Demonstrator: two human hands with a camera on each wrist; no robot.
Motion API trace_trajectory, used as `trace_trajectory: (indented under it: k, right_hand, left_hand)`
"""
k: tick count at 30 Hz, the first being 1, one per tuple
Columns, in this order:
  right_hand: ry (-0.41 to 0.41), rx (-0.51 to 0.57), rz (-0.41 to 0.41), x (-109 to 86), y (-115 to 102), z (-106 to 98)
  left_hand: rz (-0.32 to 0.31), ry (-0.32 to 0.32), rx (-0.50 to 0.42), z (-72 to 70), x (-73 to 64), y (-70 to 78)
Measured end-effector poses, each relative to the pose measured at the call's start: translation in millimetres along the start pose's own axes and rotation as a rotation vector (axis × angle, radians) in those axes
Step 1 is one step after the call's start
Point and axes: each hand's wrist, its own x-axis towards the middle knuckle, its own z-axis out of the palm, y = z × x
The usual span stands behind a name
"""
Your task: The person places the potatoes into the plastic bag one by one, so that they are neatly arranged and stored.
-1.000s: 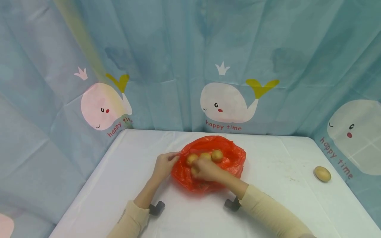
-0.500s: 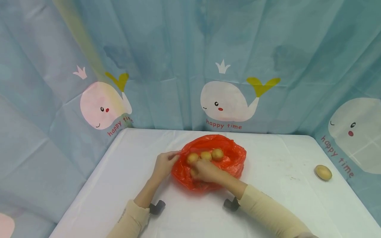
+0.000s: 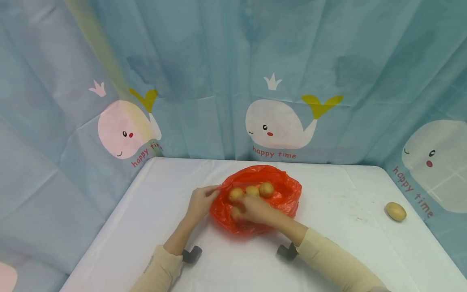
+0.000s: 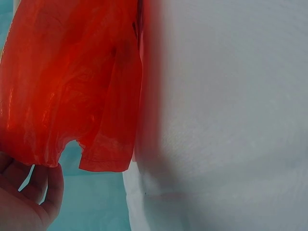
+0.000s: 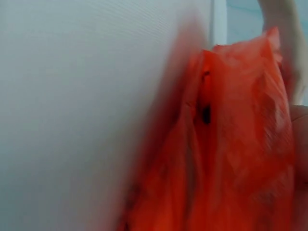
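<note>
I see both arms of the person stretched forward, in cream sleeves (image 3: 333,259) which leave the wrists bare. The left arm (image 3: 178,237) leans inward, and at its end the left hand (image 3: 200,201) makes a pinch, with thumb and forefinger brought together; its fingers (image 4: 54,192) are a little bent, with narrow gaps among them. The right arm (image 3: 290,228) comes in a longer slant. The right hand (image 3: 254,209) points across toward the left one, its back turned up, fingers directed downward. These fingers are blurred, so I cannot say how firmly they curl. The hands stay apart, though near.
</note>
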Motion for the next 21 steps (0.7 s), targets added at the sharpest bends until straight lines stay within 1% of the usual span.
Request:
trace_trajectory:
  k: [4,6,9,11,13,18,21]
  right_hand:
    - [0.003,0.022,0.020,-5.3,-1.1,-9.6]
    - [0.000,0.042,0.049,-7.7,-1.5,-13.7]
    - [0.013,0.040,0.088,-10.9,-0.5,-18.9]
    - [0.026,0.022,0.100,-12.8,1.3,-22.7]
    - [0.036,0.008,0.084,-14.9,3.8,-27.1]
    - [0.064,0.027,0.040,-22.5,9.7,-40.3]
    - [0.080,0.032,0.038,-28.1,11.1,-49.6]
  left_hand:
    - [0.006,0.001,0.003,0.2,0.8,-1.4]
    - [0.003,-0.002,0.003,0.6,1.1,-2.1]
    - [-0.005,-0.008,-0.002,0.3,1.1,-2.1]
    - [-0.007,-0.009,-0.005,0.4,1.1,-2.4]
    - [-0.010,-0.008,-0.006,0.5,1.0,-2.3]
    - [-0.010,-0.005,0.000,0.7,1.1,-2.0]
    - [0.003,-0.001,0.002,-0.4,1.3,-0.6]
